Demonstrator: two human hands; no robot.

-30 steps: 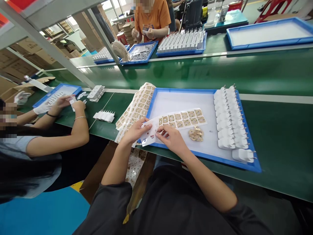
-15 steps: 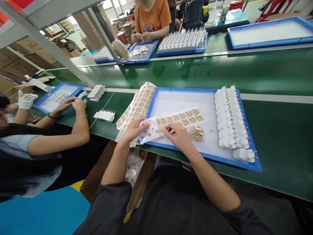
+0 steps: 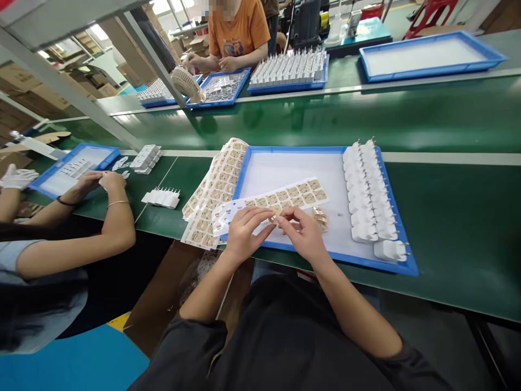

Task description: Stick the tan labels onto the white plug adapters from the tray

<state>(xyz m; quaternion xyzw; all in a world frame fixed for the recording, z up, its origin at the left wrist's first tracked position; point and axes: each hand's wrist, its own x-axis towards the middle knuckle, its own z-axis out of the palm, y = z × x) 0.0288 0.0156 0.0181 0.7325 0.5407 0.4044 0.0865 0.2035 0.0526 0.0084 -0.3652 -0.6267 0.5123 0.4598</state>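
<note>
Along the near edge of the tabletop (image 3: 451,233), your left hand (image 3: 245,231) and right hand (image 3: 303,233) pinch what looks like a tan sticker (image 3: 274,218) by its sheet (image 3: 299,191) on the tray (image 3: 277,169), where uneven tugging could crease it.

On my feed I can't tell what lies between the fingertips of the left hand (image 3: 246,232) and right hand (image 3: 305,234): too small. Both hide part of the sticker sheet (image 3: 299,193); the right partly covers the tan clump (image 3: 321,218). Well left of them, the view's edge cuts off a pale blue sleeve (image 3: 10,258).
</note>
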